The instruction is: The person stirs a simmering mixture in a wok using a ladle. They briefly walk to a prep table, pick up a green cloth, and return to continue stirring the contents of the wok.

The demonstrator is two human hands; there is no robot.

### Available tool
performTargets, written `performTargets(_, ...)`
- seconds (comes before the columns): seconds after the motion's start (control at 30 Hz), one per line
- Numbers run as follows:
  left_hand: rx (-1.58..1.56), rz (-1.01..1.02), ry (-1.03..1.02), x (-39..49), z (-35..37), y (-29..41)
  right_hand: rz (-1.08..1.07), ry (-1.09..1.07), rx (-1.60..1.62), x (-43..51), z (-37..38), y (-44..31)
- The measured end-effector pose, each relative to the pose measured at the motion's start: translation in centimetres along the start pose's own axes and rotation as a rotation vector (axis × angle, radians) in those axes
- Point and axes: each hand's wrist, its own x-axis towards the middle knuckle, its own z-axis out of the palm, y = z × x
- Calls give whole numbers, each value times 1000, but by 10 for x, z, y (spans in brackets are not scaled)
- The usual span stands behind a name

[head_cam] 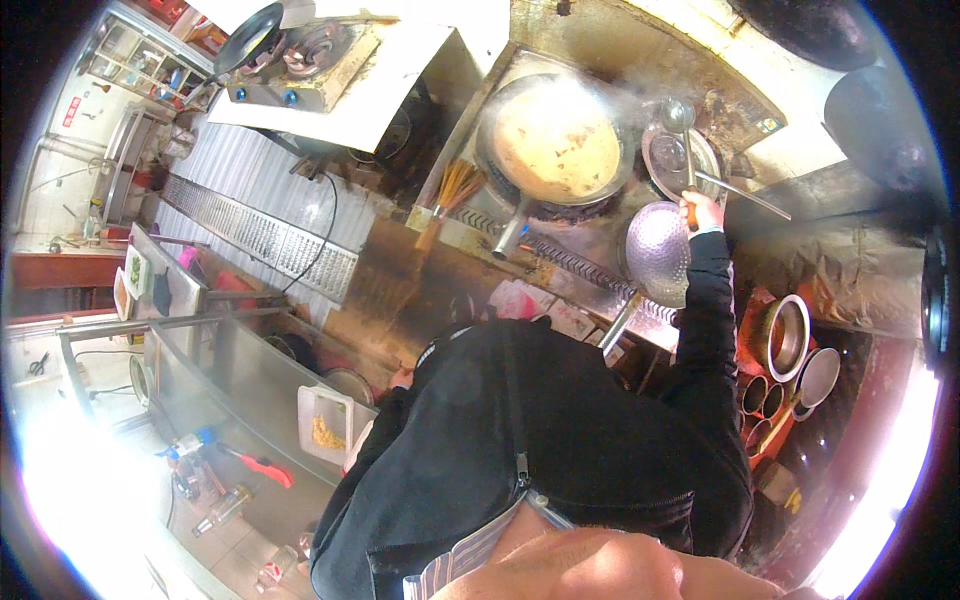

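Note:
My right hand [703,211] grips the wooden end of a metal ladle [689,154]. The ladle's bowl is above a round metal basin [654,171] at the stove's right. Just below that hand, a perforated metal strainer [654,251] sits on the stovetop, its handle toward me. To the left, a large wok [487,161] holds pale, steaming broth [559,154] with brown pieces in it. My left hand [403,377] hangs low at my left side, mostly hidden by the sleeve; its fingers and anything in them cannot be made out.
A bamboo wok brush [457,187] lies at the stove's left edge. Another metal handle [746,196] juts from the basin. At right are a metal pot [787,337] and several containers. A plastic tub [324,427] stands on the left counter. Behind, a frying pan [247,37] rests on a burner.

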Motion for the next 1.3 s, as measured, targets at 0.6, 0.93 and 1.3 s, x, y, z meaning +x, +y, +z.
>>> performTargets(0.6,-9,13,19,-4,-33,62,192,34,-240,15,-76,103)
performTargets(0.93,-84,-24,-30,20,-26,14,126,-405,989,-60,-63,136)
performTargets(1.3,227,131,-158,47,-48,86,82,-313,1095,-176,-91,137)
